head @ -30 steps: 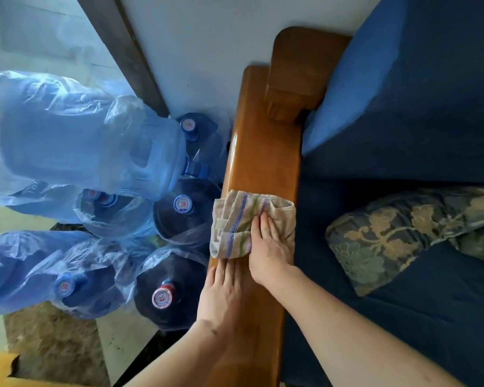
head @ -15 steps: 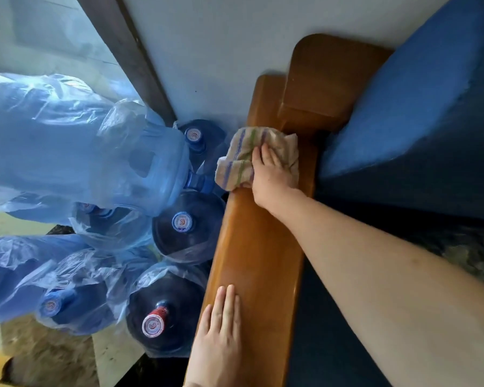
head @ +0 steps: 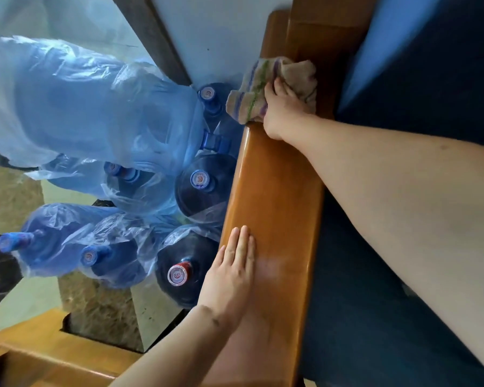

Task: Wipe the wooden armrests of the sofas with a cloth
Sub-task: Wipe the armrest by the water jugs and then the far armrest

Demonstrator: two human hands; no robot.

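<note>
Pressing down with your right hand (head: 281, 107), you are pinning the striped cloth (head: 266, 88) against the far end of the wooden armrest (head: 274, 196), right where it is meeting the upright back post (head: 324, 37). Your fingers are lying fairly flat on top of the fabric, not curling round it. Your left hand (head: 229, 277) is resting open, palm down, on the armrest's near end and is holding nothing.

You are letting a good part of the cloth hang over the outer edge, just above the plastic-wrapped water bottles (head: 199, 188) crowding that side. With only downward pressure holding it, a sideways stroke is likely to let the cloth slip off and fall among them. You are also leaning far forward, so the bracing palm sliding on polished wood could be costing you balance.
</note>
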